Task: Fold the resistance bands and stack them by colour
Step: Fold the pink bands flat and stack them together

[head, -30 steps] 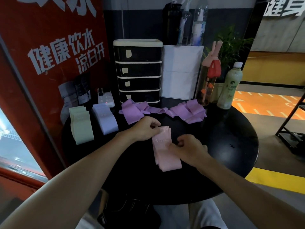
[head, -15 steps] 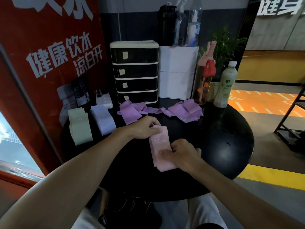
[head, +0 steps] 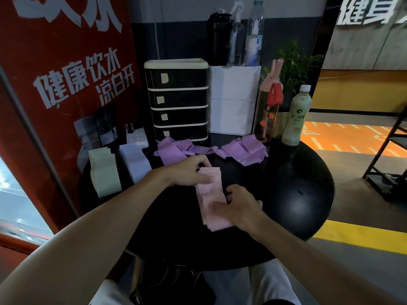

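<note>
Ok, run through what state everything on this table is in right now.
Pink bands: folded flat, held at both ends.
Left hand: pinches the pink bands' far end.
Right hand: grips their near end.
Purple bands: loose, unfolded heap.
Green bands: folded, stacked.
Pale blue bands: folded, stacked.
Drawers: all shut.
Green bottle: upright, capped.

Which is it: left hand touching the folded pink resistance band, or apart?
Touching. Head view: the left hand pinches the far end of the folded pink resistance band, thumb on its top layer.
</note>
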A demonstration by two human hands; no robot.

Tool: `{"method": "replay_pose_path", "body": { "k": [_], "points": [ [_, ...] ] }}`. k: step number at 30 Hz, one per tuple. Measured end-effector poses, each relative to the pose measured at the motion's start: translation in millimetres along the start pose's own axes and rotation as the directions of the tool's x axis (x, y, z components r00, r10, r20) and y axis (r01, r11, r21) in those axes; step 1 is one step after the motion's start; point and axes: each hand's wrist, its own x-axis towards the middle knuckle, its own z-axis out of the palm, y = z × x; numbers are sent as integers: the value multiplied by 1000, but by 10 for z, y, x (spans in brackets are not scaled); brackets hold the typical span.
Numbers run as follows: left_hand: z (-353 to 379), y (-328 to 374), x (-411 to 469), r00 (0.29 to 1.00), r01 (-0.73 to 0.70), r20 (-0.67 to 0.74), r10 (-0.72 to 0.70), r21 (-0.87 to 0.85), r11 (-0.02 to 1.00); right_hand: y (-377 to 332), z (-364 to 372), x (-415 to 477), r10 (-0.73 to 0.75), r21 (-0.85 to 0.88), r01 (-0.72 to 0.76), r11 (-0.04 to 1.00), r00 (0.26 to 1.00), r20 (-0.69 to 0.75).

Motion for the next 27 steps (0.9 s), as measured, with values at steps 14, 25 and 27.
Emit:
{"method": "replay_pose_path", "body": {
  "k": [14, 25, 27],
  "points": [
    [-95, 198, -209, 996, -79, -51, 73, -128, 989, 48, 64, 68, -19, -56, 19, 998, 1000, 10],
    [-204, 111, -738, 935, -278, -323, 143, -424, 862, 28, -184, 137, -325, 235, 326, 916, 945, -43],
    [-125, 35, -847, 937, -289, -316, 152, -450, 845, 19, -341, 170, -429, 106, 430, 897, 903, -35]
  ]
}}
